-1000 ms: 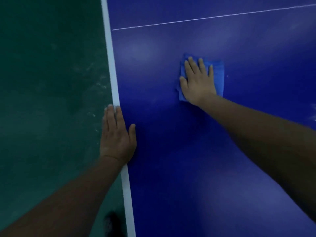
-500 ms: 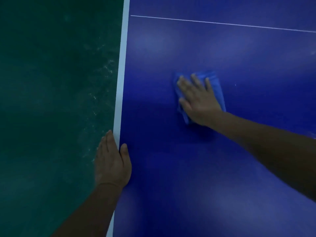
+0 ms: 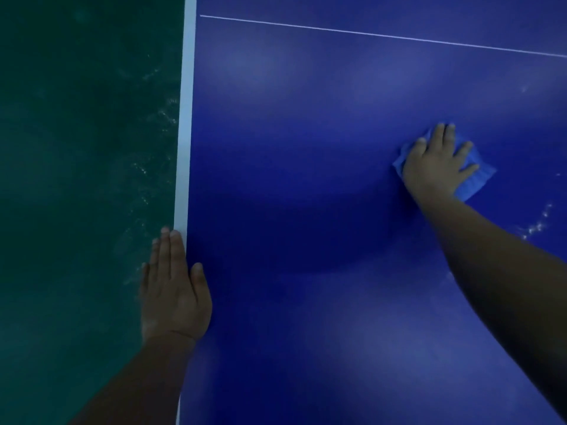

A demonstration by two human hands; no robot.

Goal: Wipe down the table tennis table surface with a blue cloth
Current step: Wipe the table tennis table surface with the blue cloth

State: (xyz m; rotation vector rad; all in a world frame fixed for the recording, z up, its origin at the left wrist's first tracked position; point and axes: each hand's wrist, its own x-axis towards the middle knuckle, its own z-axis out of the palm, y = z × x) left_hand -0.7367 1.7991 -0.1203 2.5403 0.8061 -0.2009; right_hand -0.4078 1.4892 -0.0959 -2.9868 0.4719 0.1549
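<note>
Two hands, left hand (image 3: pixel 175 289) and right hand (image 3: pixel 435 167), one blue cloth (image 3: pixel 472 179), one table (image 3: pixel 306 210).

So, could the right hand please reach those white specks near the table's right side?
Probably yes: the right hand presses the blue cloth flat, and only bare table separates it from the specks.

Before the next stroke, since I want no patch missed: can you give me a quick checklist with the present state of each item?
1. Right hand flat on the blue cloth: ok.
2. Cloth lying on the table surface: ok.
3. Left hand resting on the white edge stripe: ok.
4. White specks near the cloth, unwiped: not ok.
5. Cloth damp enough: cannot tell.
</note>
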